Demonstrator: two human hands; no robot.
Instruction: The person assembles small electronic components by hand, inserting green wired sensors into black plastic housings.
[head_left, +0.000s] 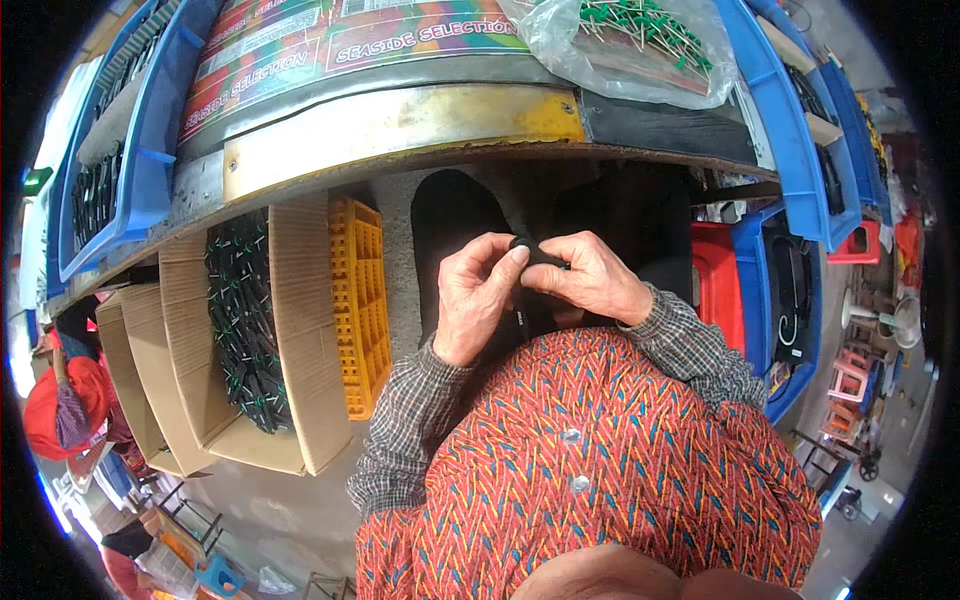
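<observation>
My left hand [475,295] and my right hand [590,275] meet above my lap, below the front edge of the workbench. Between their fingertips is a small black piece [525,246], gripped from both sides. My thumbs press against it, and fingers cover much of it, so its exact kind does not show. Something dark with a small light mark hangs beneath the hands; whether it belongs to the held piece I cannot tell. To the left, an open cardboard box [310,350] holds many black pieces [245,330] with green bits and thin metal pins.
The bench edge has a metal strip [400,125]. On top lies a clear plastic bag [560,45] of green-headed pins [650,30]. Blue trays stand at the left [150,180] and right [785,120]. A yellow crate [360,310] stands beside the box. Another person [65,410] is far left.
</observation>
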